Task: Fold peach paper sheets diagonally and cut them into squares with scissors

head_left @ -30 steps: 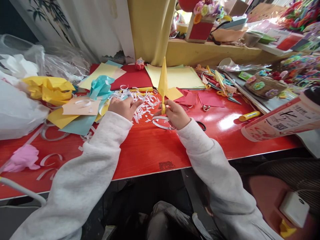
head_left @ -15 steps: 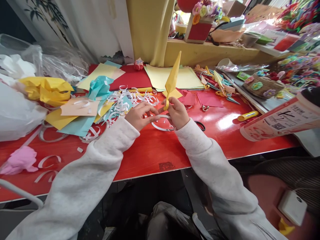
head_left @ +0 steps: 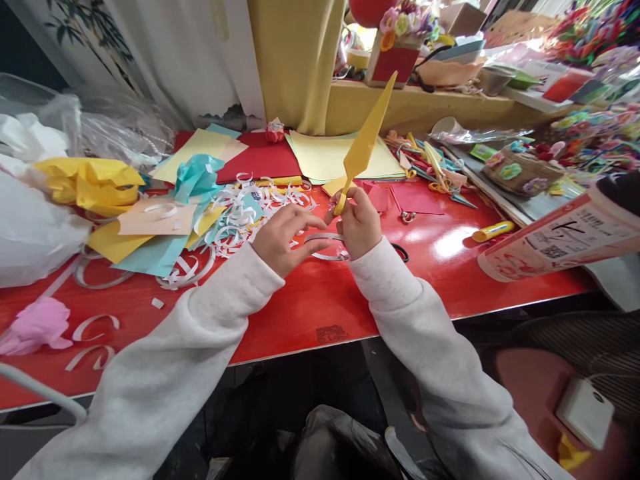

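Observation:
My right hand [head_left: 362, 224] is closed on the narrow lower end of a folded yellow paper piece [head_left: 367, 139], whose long point leans up and to the right. To its left, my left hand [head_left: 286, 239] has its fingers apart, the thumb and forefinger stretched toward the right hand with nothing between them. Beneath and between the hands lies a white ring [head_left: 327, 256], partly hidden by the fingers. A yellow paper square [head_left: 332, 188] shows just behind the right hand.
Curled white paper strips [head_left: 227, 225] and coloured sheets cover the red table [head_left: 300, 320] at left. Scissors and paper pieces lie at the back right. A printed cup [head_left: 555, 233] lies tilted at the right, near a yellow tube [head_left: 493, 231].
The yellow paper piece has tilted to the right and turned its broad face to view. My left hand has come away from it, its fingers opening.

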`<state>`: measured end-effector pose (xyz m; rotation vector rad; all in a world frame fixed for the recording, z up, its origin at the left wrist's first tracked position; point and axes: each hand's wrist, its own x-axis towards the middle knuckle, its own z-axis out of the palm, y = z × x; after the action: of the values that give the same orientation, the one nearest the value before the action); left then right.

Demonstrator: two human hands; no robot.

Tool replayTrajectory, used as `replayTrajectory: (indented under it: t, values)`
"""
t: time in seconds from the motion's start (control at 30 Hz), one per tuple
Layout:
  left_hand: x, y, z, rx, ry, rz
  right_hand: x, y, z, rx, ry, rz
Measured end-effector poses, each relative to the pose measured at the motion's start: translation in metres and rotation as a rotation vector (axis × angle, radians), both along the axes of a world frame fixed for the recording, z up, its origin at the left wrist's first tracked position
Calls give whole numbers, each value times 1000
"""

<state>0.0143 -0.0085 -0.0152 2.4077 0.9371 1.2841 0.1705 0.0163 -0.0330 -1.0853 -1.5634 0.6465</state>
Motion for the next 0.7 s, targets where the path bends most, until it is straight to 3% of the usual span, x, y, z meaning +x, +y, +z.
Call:
replayTrajectory:
  t: [0.07,0.13,0.33,0.4,0.47,0.6,0.7]
  values:
    - [4,-5,1,106,16,20,-2,-4,1,36,-39,-66]
    - [6,-7,1,76,0,30,-4,-9,4,64,-83,-97]
    - [7,-7,4,-455,-184,83,-5,-12,7,208,-260,-131]
    - [8,-7,4,-544,-184,128,-6,-11,6,233,-284,-143]
    - [7,-7,3,-450,-106,192,-7,-9,5,231,-308,-177]
    - [-3,-1,2,-54,77,407,-3,-9,5,207,-333,-230]
    - [-11,5,3,33,3,493,0,-11,7,212,-308,-240]
